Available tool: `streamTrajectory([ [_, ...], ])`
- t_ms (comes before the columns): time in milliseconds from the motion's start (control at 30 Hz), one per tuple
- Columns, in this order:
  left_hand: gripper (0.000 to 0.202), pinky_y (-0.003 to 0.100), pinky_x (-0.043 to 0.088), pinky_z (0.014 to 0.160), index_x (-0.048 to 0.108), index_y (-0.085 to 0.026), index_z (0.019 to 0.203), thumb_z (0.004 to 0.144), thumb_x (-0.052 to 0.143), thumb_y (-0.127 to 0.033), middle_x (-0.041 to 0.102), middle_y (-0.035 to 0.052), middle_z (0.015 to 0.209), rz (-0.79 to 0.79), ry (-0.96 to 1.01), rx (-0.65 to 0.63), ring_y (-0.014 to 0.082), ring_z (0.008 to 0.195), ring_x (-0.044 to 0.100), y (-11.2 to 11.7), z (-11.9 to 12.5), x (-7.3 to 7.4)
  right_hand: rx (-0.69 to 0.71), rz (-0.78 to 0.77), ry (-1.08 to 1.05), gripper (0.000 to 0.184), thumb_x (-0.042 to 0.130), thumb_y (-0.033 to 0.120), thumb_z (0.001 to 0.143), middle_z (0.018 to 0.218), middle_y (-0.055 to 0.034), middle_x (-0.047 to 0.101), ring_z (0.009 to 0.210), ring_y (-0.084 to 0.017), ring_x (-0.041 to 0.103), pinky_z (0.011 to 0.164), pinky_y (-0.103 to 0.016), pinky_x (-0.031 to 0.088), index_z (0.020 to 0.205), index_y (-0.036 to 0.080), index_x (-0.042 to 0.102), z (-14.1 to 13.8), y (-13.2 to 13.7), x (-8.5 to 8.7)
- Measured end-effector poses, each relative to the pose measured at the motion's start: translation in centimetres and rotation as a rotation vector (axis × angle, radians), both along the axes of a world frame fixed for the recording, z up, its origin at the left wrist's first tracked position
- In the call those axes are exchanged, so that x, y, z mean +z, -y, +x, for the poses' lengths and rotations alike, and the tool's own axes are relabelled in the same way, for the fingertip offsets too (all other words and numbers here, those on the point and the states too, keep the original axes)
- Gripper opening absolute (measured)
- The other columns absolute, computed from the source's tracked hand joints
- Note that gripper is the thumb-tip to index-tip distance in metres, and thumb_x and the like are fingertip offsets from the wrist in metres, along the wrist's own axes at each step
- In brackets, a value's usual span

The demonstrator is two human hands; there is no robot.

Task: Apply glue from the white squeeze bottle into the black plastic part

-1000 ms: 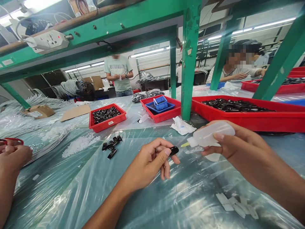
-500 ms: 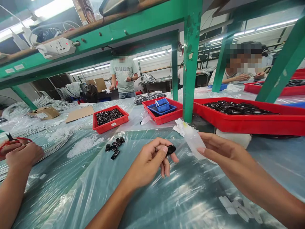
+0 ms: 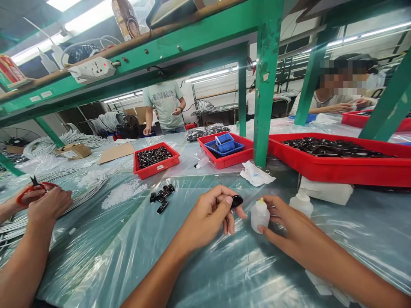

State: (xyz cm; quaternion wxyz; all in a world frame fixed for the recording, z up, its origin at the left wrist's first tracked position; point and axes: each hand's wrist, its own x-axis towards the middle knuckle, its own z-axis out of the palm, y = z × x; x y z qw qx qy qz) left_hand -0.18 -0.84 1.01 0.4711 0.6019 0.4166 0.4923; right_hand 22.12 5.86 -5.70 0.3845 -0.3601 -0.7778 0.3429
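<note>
My left hand (image 3: pixel 205 218) pinches a small black plastic part (image 3: pixel 236 201) between thumb and fingertips, just above the plastic-covered table. My right hand (image 3: pixel 282 222) is wrapped around a small white squeeze bottle (image 3: pixel 259 215) with a yellow tip, which stands upright on the table right beside the black part. A few loose black parts (image 3: pixel 162 196) lie on the sheet to the left of my left hand.
Another white bottle (image 3: pixel 302 202) stands behind my right hand. Red trays of black parts (image 3: pixel 156 157) (image 3: pixel 337 156) and a red tray holding a blue bin (image 3: pixel 225 147) sit farther back beside green posts (image 3: pixel 266 85). A co-worker's hands with red scissors (image 3: pixel 34 190) work at left.
My right hand brought the bottle down from a tilted position near the black part and stood it upright on the table. The left hand has kept hold of the part.
</note>
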Motion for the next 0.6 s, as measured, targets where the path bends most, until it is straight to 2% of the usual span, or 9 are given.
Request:
streamTrajectory([
  [100, 0.033, 0.019, 0.049, 0.05, 0.057, -0.015, 0.101, 0.103, 0.059, -0.047, 0.075, 0.0068, 0.084, 0.021, -0.002, 0.027, 0.0085, 0.05, 0.06, -0.2, 0.0, 0.0, -0.104, 0.171, 0.039, 0.063, 0.077, 0.054, 0.084, 0.129, -0.0145, 0.073, 0.112, -0.046, 0.074, 0.089, -0.062, 0.066, 0.139, 0.03, 0.058, 0.4, 0.3, 0.7],
  [167, 0.03, 0.019, 0.049, 0.05, 0.056, -0.015, 0.1, 0.104, 0.056, -0.045, 0.073, 0.0049, 0.082, 0.046, 0.003, 0.065, 0.0078, 0.05, 0.058, -0.3, -0.1, -0.1, -0.192, 0.382, 0.073, 0.068, 0.071, 0.056, 0.091, 0.141, -0.0169, 0.065, 0.12, -0.047, 0.07, 0.088, -0.061, 0.066, 0.15, 0.03, 0.05, 0.7, 1.1, 2.1],
  [233, 0.027, 0.018, 0.048, 0.051, 0.056, -0.015, 0.1, 0.104, 0.053, -0.042, 0.071, 0.0025, 0.08, 0.078, 0.012, 0.109, 0.0068, 0.05, 0.057, -0.4, -0.3, -0.2, -0.239, 0.67, 0.117, 0.056, 0.061, 0.044, 0.101, 0.143, -0.0172, 0.061, 0.126, -0.042, 0.067, 0.093, -0.053, 0.065, 0.153, 0.027, 0.048, 0.9, 2.3, 3.8],
  [300, 0.026, 0.017, 0.046, 0.05, 0.055, -0.015, 0.1, 0.105, 0.052, -0.041, 0.07, 0.0011, 0.078, 0.108, 0.02, 0.15, 0.0062, 0.049, 0.055, -0.5, -0.4, -0.4, -0.153, 0.856, 0.153, 0.041, 0.056, 0.025, 0.105, 0.134, -0.0146, 0.063, 0.121, -0.032, 0.069, 0.099, -0.042, 0.062, 0.146, 0.025, 0.052, 0.8, 3.5, 4.9],
  [367, 0.026, 0.017, 0.045, 0.05, 0.056, -0.015, 0.101, 0.105, 0.052, -0.04, 0.07, 0.0009, 0.079, 0.128, 0.02, 0.172, 0.0061, 0.049, 0.055, -0.5, -0.5, -0.6, 0.047, 0.881, 0.233, 0.029, 0.051, 0.015, 0.106, 0.124, -0.0105, 0.066, 0.111, -0.023, 0.071, 0.097, -0.032, 0.061, 0.133, 0.023, 0.057, 0.4, 4.4, 5.0],
  [433, 0.025, 0.017, 0.045, 0.05, 0.056, -0.015, 0.101, 0.106, 0.052, -0.039, 0.07, 0.0008, 0.079, 0.137, 0.012, 0.175, 0.0062, 0.049, 0.055, -0.5, -0.6, -0.7, 0.227, 0.83, 0.349, 0.025, 0.045, 0.012, 0.106, 0.118, -0.0087, 0.069, 0.103, -0.02, 0.072, 0.089, -0.03, 0.063, 0.121, 0.022, 0.062, -0.2, 5.1, 4.1],
  [600, 0.021, 0.017, 0.045, 0.053, 0.057, -0.016, 0.101, 0.107, 0.049, -0.034, 0.07, -0.0002, 0.079, 0.135, -0.032, 0.151, 0.0061, 0.051, 0.055, -0.2, -0.3, -0.8, 0.428, 0.675, 0.506, 0.028, 0.05, -0.001, 0.095, 0.098, -0.004, 0.07, 0.083, -0.019, 0.069, 0.074, -0.029, 0.06, 0.097, 0.022, 0.066, -1.1, 5.8, 1.2],
])
